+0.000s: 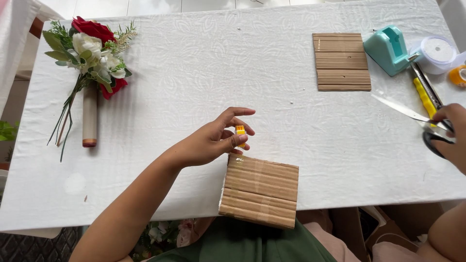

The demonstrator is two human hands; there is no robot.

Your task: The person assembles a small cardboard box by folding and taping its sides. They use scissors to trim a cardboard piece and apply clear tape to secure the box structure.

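My left hand (216, 138) pinches a small yellow roll of tape (240, 135) between thumb and fingers, just above the near cardboard piece (260, 190). That ribbed brown cardboard hangs partly over the table's front edge. My right hand (450, 136) at the right edge grips black-handled scissors (412, 114), whose blades point left over the tablecloth. A second cardboard piece (341, 61) lies flat at the far right.
A bouquet of red and white flowers (92, 48) with a wrapped stem lies at the far left. A teal tape dispenser (388, 48), a white tape roll (436, 53), an orange tape roll (458, 75) and a yellow utility knife (425, 97) sit at the right. A white tablecloth (194, 73) covers the table.
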